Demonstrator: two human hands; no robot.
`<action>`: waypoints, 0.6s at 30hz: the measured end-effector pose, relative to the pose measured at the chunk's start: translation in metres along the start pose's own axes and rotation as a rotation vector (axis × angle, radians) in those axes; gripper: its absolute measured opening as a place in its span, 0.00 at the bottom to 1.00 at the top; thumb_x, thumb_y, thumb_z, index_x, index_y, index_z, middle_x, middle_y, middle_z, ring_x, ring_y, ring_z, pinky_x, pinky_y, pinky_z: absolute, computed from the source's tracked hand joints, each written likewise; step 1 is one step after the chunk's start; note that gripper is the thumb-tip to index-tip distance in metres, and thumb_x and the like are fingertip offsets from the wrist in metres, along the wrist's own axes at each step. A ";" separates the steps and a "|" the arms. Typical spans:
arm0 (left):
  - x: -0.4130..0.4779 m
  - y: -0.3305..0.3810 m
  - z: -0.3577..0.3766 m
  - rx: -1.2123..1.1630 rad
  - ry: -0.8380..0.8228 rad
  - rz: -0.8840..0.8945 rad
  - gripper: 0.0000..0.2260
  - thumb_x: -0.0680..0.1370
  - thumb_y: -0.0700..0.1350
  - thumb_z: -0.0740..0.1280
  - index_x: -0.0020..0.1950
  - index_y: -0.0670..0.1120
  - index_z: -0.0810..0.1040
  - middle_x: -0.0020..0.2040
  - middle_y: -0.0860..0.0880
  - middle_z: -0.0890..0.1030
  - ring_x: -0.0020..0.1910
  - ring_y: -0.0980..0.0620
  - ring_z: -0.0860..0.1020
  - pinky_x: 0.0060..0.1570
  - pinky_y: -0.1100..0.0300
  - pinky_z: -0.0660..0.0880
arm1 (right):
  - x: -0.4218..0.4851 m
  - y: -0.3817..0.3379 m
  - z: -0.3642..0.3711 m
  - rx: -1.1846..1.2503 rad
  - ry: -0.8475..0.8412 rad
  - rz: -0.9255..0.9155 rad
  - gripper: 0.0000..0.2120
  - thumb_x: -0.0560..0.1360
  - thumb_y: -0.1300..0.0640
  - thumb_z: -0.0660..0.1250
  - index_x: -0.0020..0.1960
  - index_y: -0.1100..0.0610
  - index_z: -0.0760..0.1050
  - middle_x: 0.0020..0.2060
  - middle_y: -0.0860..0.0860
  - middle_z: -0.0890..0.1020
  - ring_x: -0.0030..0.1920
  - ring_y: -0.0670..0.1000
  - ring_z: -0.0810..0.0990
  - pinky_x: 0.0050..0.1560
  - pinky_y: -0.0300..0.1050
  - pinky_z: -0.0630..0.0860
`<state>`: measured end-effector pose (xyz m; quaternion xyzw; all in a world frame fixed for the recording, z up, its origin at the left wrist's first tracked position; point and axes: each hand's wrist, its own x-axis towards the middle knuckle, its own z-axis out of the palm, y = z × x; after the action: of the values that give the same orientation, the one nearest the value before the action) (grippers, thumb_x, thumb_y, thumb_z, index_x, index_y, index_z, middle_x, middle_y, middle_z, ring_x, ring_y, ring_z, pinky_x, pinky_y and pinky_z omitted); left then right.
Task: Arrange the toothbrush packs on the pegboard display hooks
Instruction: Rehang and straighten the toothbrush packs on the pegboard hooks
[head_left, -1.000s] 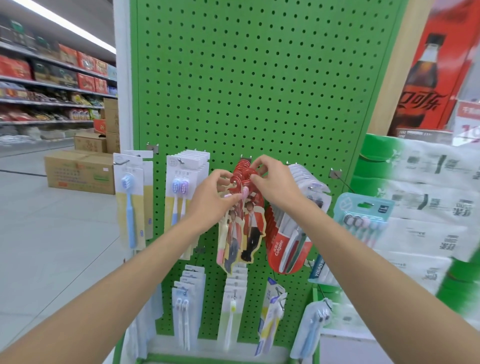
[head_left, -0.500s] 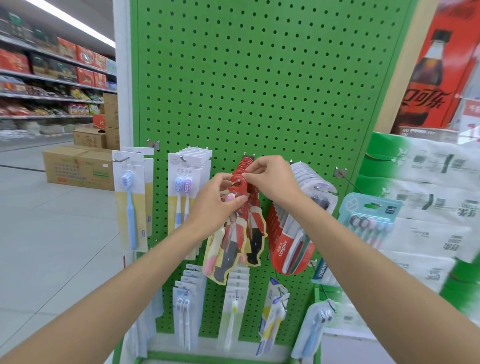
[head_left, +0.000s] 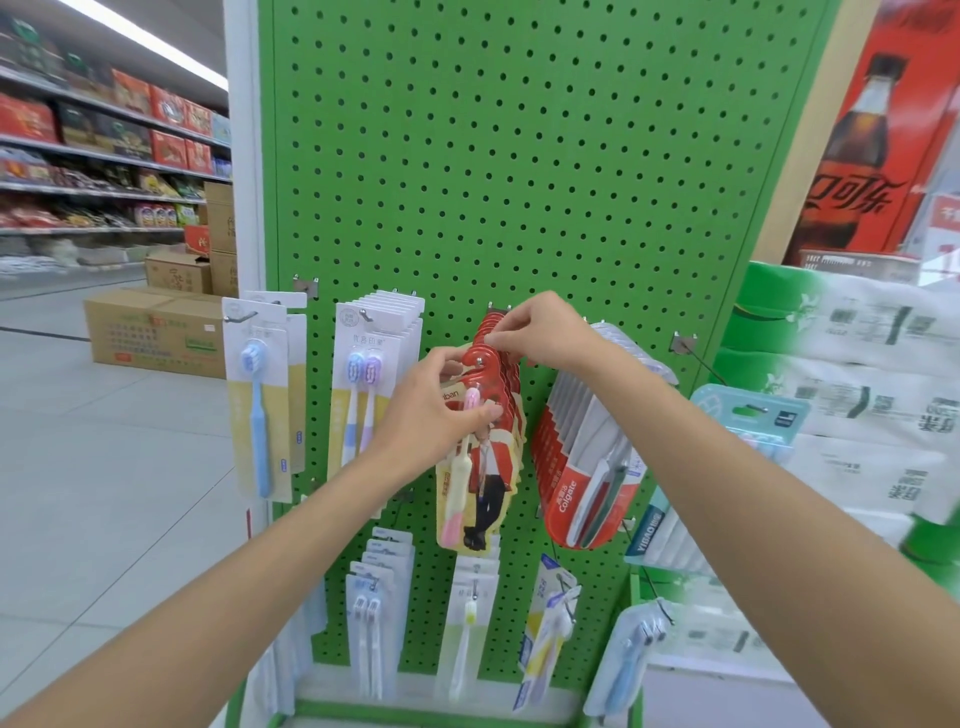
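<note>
Your left hand (head_left: 436, 410) grips the front glossy red card toothbrush pack (head_left: 485, 467), fingers curled behind its edge and thumb pressed on its face. This pack has a wavy cut outline, a printed figure in a red jacket and one pink-and-cream brush under clear plastic. It hangs at the middle of the green perforated metal pegboard (head_left: 519, 156), its rounded top on the thin steel hook (head_left: 479, 359). Your right hand (head_left: 545, 332) pinches the tops of the red packs stacked behind it (too tightly fanned to count), between thumb and forefinger.

At the pegboard's left edge hangs a flat white-and-yellow card (head_left: 257, 405) with one pale blue brush. Between that and the middle is a stack of matt white cards (head_left: 369, 374), the front one showing two brushes, one blue and one lilac. Right of the middle, a fanned bunch of red-and-clear Colgate blister packs (head_left: 576, 488) tilts outward. Four more bunches hang along the pegboard's bottom.
</note>
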<state>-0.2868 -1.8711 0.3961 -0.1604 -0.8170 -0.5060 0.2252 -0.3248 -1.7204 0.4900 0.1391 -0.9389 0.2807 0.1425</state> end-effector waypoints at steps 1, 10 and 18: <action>0.000 -0.001 0.000 0.000 -0.004 -0.004 0.30 0.70 0.52 0.77 0.69 0.53 0.69 0.61 0.55 0.76 0.58 0.58 0.74 0.48 0.67 0.69 | 0.002 -0.001 0.001 -0.008 -0.016 0.008 0.09 0.76 0.52 0.70 0.48 0.57 0.84 0.44 0.50 0.84 0.40 0.46 0.79 0.40 0.40 0.77; 0.000 0.003 -0.003 0.014 -0.023 0.000 0.30 0.72 0.50 0.76 0.71 0.53 0.68 0.62 0.54 0.75 0.56 0.58 0.74 0.44 0.71 0.68 | 0.002 0.000 -0.017 -0.027 0.014 0.073 0.06 0.78 0.58 0.68 0.43 0.58 0.79 0.41 0.56 0.84 0.36 0.47 0.81 0.37 0.38 0.78; -0.002 0.007 -0.002 0.038 -0.021 -0.011 0.29 0.74 0.50 0.74 0.72 0.51 0.67 0.65 0.53 0.75 0.56 0.57 0.73 0.47 0.66 0.69 | -0.021 0.006 -0.029 0.005 0.218 -0.013 0.05 0.77 0.64 0.65 0.48 0.56 0.77 0.39 0.56 0.84 0.36 0.51 0.79 0.36 0.48 0.79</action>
<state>-0.2811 -1.8703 0.4009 -0.1570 -0.8296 -0.4899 0.2170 -0.3022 -1.6952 0.5032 0.1140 -0.9163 0.2955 0.2451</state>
